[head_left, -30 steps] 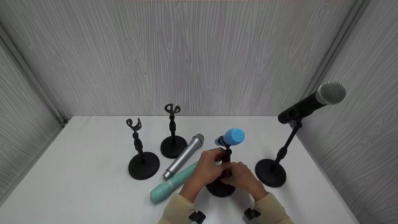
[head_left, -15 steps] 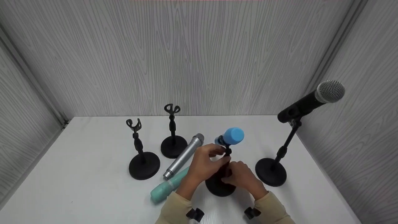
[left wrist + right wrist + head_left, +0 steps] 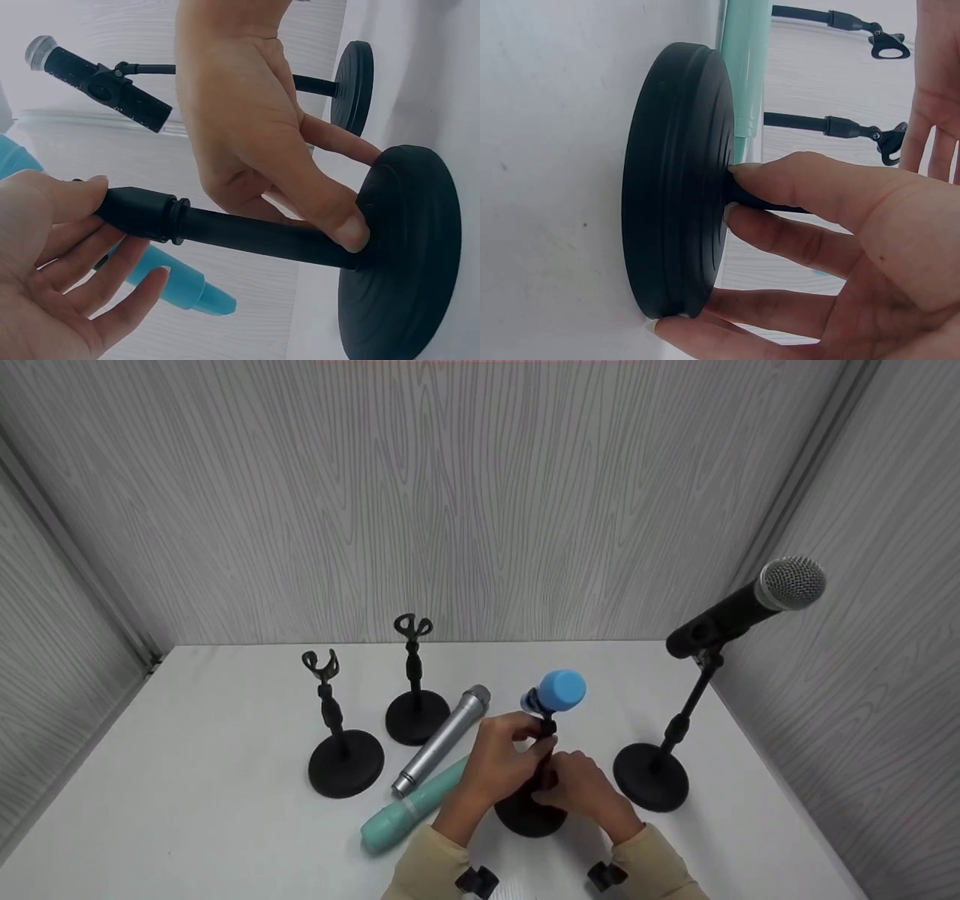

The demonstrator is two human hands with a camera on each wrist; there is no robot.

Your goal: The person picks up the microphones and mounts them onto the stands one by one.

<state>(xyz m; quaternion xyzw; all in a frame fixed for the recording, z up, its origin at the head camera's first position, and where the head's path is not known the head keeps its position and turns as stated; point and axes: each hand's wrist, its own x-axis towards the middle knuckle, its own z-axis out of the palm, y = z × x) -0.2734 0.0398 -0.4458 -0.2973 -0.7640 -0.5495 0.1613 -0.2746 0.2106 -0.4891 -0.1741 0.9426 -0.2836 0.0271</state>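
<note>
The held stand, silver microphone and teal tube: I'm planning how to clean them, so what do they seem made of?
Held stand: plastic or coated metal, satin black, with neat concentric rings on its base; the look leaves it open. Silver microphone: metal or metallic-painted plastic, judging by its grey sheen. Teal tube: probably plastic, smooth and mostly one flat colour.

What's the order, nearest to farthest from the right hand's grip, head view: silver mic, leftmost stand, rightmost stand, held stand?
From the right hand's grip:
1. Held stand: in contact.
2. Rightmost stand: close by, to the right.
3. Silver mic: lying to the left.
4. Leftmost stand: farther left, past the silver mic.
</note>
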